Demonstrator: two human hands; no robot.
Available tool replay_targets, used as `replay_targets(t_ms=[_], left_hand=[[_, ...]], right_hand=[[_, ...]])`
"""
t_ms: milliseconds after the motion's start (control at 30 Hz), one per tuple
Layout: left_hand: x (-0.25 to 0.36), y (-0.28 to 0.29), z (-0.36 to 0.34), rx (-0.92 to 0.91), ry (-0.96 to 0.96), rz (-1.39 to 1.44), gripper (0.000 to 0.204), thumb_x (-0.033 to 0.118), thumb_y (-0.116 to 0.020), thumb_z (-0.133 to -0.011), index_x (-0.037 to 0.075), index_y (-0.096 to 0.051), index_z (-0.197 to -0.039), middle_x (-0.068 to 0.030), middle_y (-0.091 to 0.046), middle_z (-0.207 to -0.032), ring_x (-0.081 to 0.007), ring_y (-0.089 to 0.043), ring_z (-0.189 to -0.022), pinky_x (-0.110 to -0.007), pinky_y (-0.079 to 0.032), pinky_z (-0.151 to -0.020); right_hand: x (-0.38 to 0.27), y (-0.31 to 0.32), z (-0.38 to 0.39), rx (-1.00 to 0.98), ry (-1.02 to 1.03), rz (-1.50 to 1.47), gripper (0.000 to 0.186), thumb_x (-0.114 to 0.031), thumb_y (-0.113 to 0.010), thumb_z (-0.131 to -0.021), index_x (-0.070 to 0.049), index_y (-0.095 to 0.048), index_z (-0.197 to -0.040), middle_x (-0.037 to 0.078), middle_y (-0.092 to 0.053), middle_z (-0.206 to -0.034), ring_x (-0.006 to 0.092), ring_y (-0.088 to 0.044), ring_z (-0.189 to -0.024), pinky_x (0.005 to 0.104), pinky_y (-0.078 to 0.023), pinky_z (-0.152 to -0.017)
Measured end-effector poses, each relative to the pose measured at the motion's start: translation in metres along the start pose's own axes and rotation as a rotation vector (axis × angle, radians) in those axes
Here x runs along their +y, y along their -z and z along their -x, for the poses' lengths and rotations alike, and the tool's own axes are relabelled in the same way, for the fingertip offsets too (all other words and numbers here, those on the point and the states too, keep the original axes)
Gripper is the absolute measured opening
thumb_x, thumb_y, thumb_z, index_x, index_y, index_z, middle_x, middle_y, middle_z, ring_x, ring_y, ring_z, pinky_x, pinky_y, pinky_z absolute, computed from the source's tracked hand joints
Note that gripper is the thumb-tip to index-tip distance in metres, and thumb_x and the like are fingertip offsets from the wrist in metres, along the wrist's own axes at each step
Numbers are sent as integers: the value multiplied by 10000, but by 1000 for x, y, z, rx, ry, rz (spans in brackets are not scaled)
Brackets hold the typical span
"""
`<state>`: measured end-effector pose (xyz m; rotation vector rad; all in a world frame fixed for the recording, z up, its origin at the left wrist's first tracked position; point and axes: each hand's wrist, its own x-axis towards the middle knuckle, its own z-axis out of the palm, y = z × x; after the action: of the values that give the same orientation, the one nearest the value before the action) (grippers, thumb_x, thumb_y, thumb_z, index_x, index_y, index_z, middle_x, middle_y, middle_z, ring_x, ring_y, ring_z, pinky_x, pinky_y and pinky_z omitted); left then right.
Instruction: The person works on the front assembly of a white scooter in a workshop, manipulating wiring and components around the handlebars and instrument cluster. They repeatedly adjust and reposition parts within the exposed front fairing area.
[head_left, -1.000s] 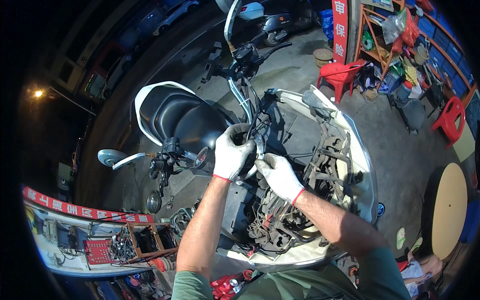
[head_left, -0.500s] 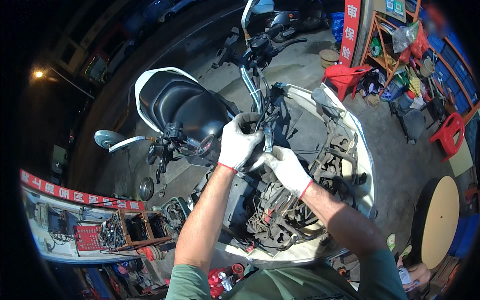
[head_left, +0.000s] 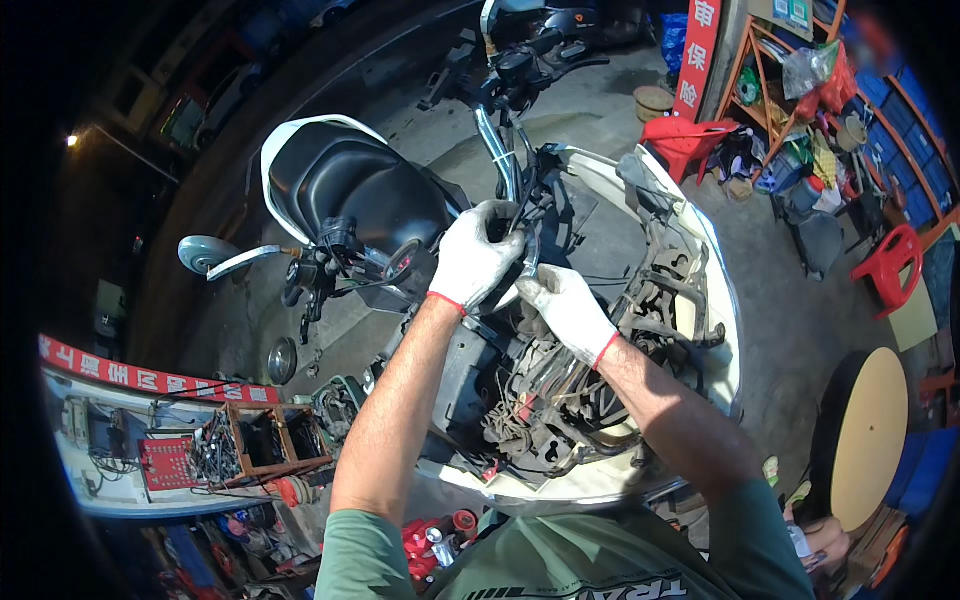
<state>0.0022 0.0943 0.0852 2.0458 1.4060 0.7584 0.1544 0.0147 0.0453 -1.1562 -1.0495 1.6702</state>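
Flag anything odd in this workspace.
The cream shell stands open, with tangled wires exposed inside where a cover would probably sit. A round shiny part also seems to lie loose on the ground at left. No damage or spill stands out.

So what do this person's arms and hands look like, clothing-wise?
The left hand and right hand wear white gloves with red wrist bands; the fingers look greyish. The forearms are bare below short green sleeves.
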Motion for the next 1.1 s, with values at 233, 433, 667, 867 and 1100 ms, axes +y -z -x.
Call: replay_targets(t_ms=[233, 433, 667, 867, 1100], left_hand=[[6, 10, 25, 208, -178, -89, 280, 178, -693, -896, 32, -677, -1135, -167, -680, -1136, -328, -640, -1108, -411, -502, -973], [21, 3, 85, 196, -334, -455, 303, 185, -788, -823, 61, -667, -1072, -134, -628, -1024, -323, -609, -942, -413, -497, -843], [7, -15, 72, 243, -353, -580, 360, 238, -816, -764, 55, -650, -1027, -134, -611, -965, -326, -583, -894, -439, -481, -764], [2, -18, 74, 305, -370, -525, 308, 206, -811, -742, 55, -640, -949, -136, -582, -919, -330, -574, -887, -443, -466, -733], [-1, -16, 70, 288, -404, -477, 315, 186, -812, -729, 46, -639, -952, -143, -581, -928, -338, -570, -905, -447, -463, -754]], right_hand=[[5, 9, -7, -36, 0, 4, 222, -213, -559, -1070, -31, -649, -981, 14, -607, -726, 97, -578, -568, 271, -462, -520], [0, 10, -6, 61, 50, 203, 299, -263, -540, -1072, -19, -675, -966, 12, -605, -740, 101, -549, -557, 276, -448, -531], [-7, 21, -15, 170, 97, 213, 327, -275, -528, -1072, 9, -679, -1013, 26, -633, -798, 112, -561, -549, 276, -461, -529], [-58, 35, -37, 25, 30, 833, 446, -375, -634, -919, 59, -742, -924, 140, -709, -759, 228, -676, -735, 394, -518, -700], [-74, 29, -57, -112, 2, 1054, 505, -398, -589, -913, 91, -716, -921, 211, -700, -762, 298, -677, -725, 419, -524, -712]])
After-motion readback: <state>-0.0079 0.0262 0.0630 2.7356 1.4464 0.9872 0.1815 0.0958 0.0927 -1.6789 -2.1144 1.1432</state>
